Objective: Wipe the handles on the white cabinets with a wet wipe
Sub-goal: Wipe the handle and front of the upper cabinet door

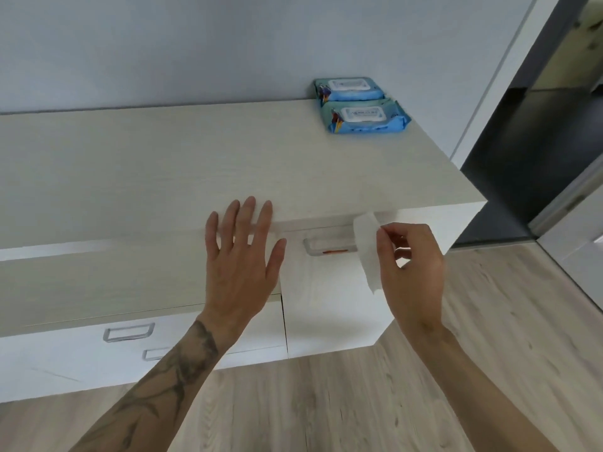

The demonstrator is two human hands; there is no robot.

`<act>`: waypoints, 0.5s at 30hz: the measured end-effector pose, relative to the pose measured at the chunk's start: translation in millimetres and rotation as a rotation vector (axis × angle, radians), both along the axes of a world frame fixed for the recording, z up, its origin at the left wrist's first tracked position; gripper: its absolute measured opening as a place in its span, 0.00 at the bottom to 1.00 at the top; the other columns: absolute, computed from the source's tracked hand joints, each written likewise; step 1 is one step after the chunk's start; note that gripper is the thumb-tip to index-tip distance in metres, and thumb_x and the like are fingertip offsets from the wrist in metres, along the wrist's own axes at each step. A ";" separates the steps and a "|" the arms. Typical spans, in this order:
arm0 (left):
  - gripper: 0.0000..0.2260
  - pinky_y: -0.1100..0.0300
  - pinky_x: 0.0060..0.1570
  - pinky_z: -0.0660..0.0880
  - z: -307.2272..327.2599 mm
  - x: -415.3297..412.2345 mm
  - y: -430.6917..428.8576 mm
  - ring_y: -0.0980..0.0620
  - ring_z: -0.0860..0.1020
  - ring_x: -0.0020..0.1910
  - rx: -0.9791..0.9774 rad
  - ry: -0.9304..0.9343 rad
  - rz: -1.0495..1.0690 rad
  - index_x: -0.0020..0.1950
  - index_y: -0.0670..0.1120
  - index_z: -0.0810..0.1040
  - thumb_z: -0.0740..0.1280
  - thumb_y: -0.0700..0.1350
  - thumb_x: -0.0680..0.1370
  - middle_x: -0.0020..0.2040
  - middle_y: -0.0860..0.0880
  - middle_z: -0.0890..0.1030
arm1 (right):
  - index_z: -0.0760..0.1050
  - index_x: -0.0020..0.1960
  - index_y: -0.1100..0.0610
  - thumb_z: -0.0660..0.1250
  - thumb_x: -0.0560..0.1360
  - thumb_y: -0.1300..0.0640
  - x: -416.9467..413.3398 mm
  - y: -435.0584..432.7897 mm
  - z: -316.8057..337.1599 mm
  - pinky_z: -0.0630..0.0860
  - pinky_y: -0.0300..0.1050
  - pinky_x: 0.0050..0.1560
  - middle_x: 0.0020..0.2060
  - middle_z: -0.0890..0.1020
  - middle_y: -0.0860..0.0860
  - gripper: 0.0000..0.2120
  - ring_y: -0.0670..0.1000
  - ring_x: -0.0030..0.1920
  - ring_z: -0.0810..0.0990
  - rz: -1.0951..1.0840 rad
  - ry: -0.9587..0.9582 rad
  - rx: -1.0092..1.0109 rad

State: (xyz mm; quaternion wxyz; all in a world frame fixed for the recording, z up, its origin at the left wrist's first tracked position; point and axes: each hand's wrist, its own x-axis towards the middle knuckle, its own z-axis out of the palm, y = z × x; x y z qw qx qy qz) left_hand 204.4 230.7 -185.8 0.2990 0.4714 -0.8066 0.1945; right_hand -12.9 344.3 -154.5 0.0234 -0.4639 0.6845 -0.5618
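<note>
- The right hand (411, 265) has its grip clamped on the wet wipe (367, 249). Thumb and fingertips pinch one edge, and the sheet hangs just in front of the right end of the handle (326, 247) on the white cabinet front (326, 308).
- The left hand (241, 256) has its grip apart, with the fingers straight and spread over the front edge of the surface (163, 164). It holds nothing.
- Risk: the wipe is held only by a thin pinch at its edge. I think it may fold or slip when pressed on the handle, and then the reddish mark (334, 252) on the lower bar would be smeared, not removed.
- Risk: the loose sheet may touch only the front of the bar and miss the inner side.
- Hard to see: the wipe covers the right end of the handle. I cannot tell if the left palm really touches the surface.
- A lower handle (129, 332) is in full view. The small handle (155, 353) below it is partly covered by the left forearm.
- Two blue packs (365, 117) lie at the back of the surface, well apart from both hands.
</note>
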 end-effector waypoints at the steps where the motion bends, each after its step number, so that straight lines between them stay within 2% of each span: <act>1: 0.25 0.35 0.79 0.57 -5.5 -3.8 -2.3 0.37 0.65 0.79 -0.034 0.018 0.017 0.81 0.44 0.68 0.57 0.57 0.88 0.78 0.40 0.69 | 0.80 0.52 0.53 0.69 0.82 0.62 1.0 -2.7 -7.4 0.77 0.35 0.45 0.48 0.80 0.47 0.05 0.45 0.48 0.80 -0.007 0.019 -0.038; 7: 0.27 0.33 0.80 0.49 -35.2 -26.8 -22.2 0.33 0.64 0.78 -0.238 0.158 0.089 0.79 0.42 0.70 0.59 0.59 0.87 0.73 0.37 0.72 | 0.80 0.54 0.54 0.70 0.82 0.63 7.0 -22.2 -55.0 0.75 0.31 0.45 0.47 0.79 0.48 0.05 0.43 0.47 0.79 -0.028 0.103 -0.198; 11: 0.26 0.34 0.80 0.49 -47.2 -31.9 -36.3 0.34 0.65 0.76 -0.364 0.228 0.083 0.76 0.41 0.72 0.61 0.59 0.86 0.70 0.37 0.74 | 0.81 0.59 0.56 0.71 0.81 0.64 3.4 -34.5 -87.0 0.72 0.29 0.45 0.46 0.79 0.48 0.08 0.45 0.43 0.77 -0.042 0.238 -0.275; 15: 0.26 0.36 0.81 0.50 -52.5 -28.5 -46.4 0.34 0.66 0.76 -0.458 0.231 0.086 0.74 0.41 0.73 0.61 0.60 0.85 0.68 0.37 0.75 | 0.84 0.57 0.57 0.70 0.81 0.66 -7.9 -44.0 -100.4 0.74 0.35 0.48 0.48 0.79 0.49 0.08 0.50 0.49 0.78 -0.053 0.384 -0.366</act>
